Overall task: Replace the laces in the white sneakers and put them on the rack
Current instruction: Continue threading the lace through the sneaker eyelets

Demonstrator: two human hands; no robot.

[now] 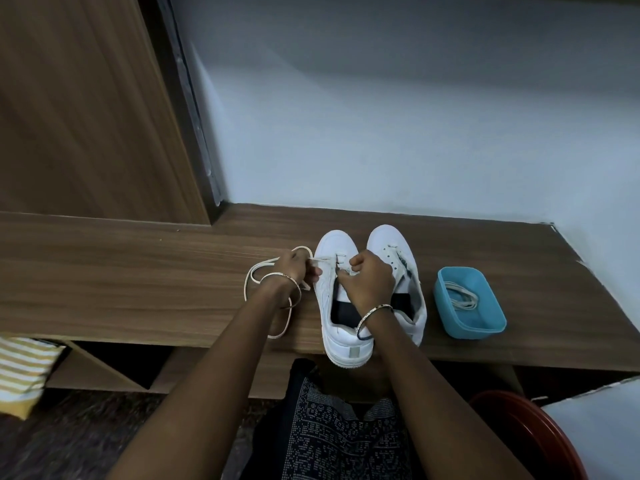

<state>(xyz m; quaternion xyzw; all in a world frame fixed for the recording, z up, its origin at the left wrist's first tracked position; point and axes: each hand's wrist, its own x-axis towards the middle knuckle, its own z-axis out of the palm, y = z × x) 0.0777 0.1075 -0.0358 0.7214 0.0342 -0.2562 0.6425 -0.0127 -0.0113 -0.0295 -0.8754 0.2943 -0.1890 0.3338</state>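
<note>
Looking down first on dark patterned cloth (332, 431) over the lap, with a red basin (533, 434) low at right and a striped cloth (20, 372) low at left. Beyond, on the wooden desk (138, 289), left sneaker (341, 339) and right sneaker (393, 242) standing close side by side, heels toward the person. Gripping the lace (258, 270) with the left hand (297, 268), fingers curled round it just left of the left sneaker; loose loops lying on the desk further left. Pinching the lace at the front eyelets of the left sneaker with the right hand (371, 277), fingers curled. Right of the sneakers, a blue tub (483, 329) holding more laces (460, 296). Behind all, pale wall (398, 116), and a wooden panel (79, 109) at left.
</note>
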